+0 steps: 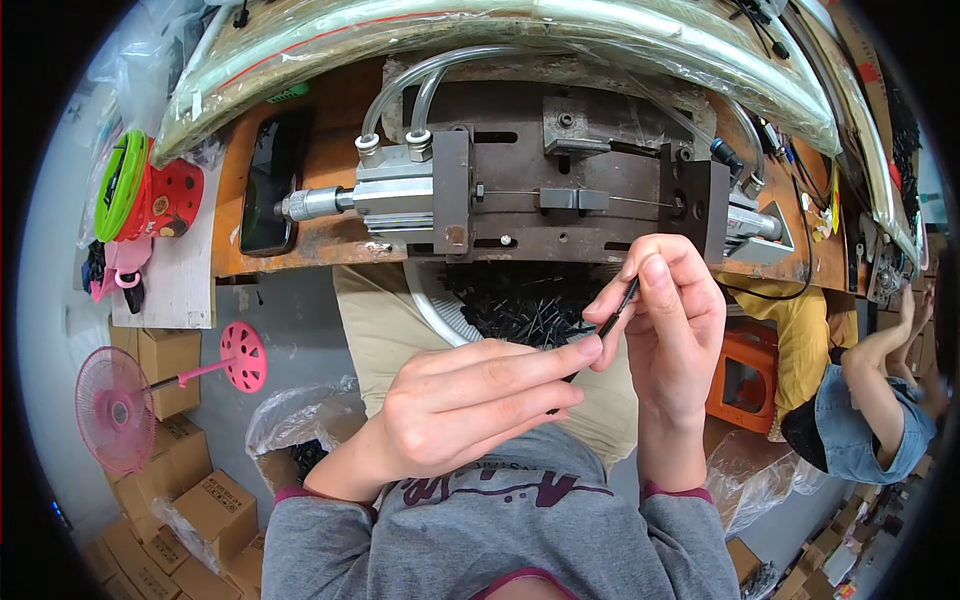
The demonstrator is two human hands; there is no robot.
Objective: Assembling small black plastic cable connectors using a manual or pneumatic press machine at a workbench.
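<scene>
Right now a slim black rod (619,308) is between the two hands, above the person's lap and just near of the bench, slanting from far right to near left. The right hand (678,325) pinches its far end between thumb and curled fingers. The left hand (470,400) grips farther down, its fingers drawn together across the rod; dark bits show again below them, and whether they belong to the same rod cannot be told.

Beyond the hands, to the left, a bowl (430,308) with a white rim holds a heap of thin black pieces (525,300). Farther off, a brown metal fixture (510,115) stands on the wooden bench (330,240), with a silver cylinder (395,190) on its left and small grey blocks (573,199) at its middle. Clear hoses (455,58) arch over its far side. A dark phone (272,180) lies left of the fixture, and a red basket (178,205) is farther left.

Near left, a pink fan (115,410) stands by cardboard boxes (215,512); on the right are an orange stool (743,375) and another person in blue denim (865,425).
</scene>
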